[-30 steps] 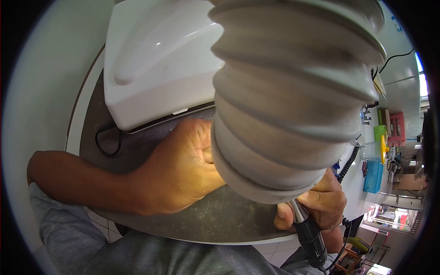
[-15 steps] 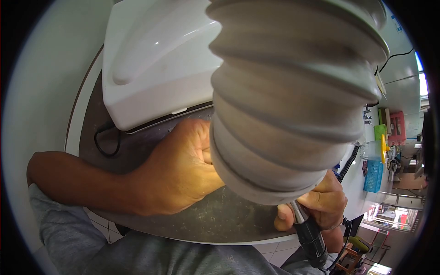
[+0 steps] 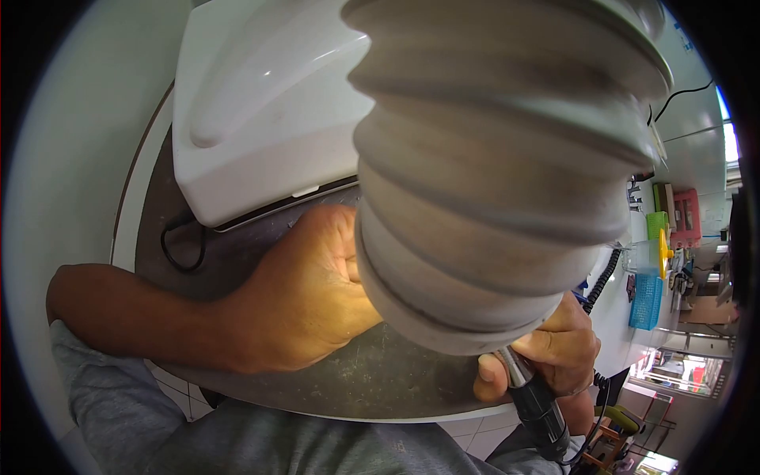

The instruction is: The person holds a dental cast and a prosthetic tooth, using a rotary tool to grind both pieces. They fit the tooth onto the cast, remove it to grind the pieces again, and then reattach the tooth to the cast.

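Note:
A thick grey ribbed hose (image 3: 491,174) fills the upper middle of the view and covers the space between my hands. My left hand (image 3: 321,293) rests over the dark tabletop (image 3: 380,376), left of the hose mouth; its fingertips are hidden behind the hose. My right hand (image 3: 558,348) is closed around a handpiece (image 3: 538,412) with a metal front and a black rear, just right of the hose mouth. The handpiece slants up to the left, and its tip is out of sight behind the hose.
A white machine housing (image 3: 269,158) stands behind my left hand, with a black cable (image 3: 186,261) beside it. A coiled black cord (image 3: 606,281), a blue basket (image 3: 647,301), a green box (image 3: 656,225) and a pink holder (image 3: 686,218) are at the right.
The hose and the white housing appear slightly further left in view. Both hands keep nearly the same pose.

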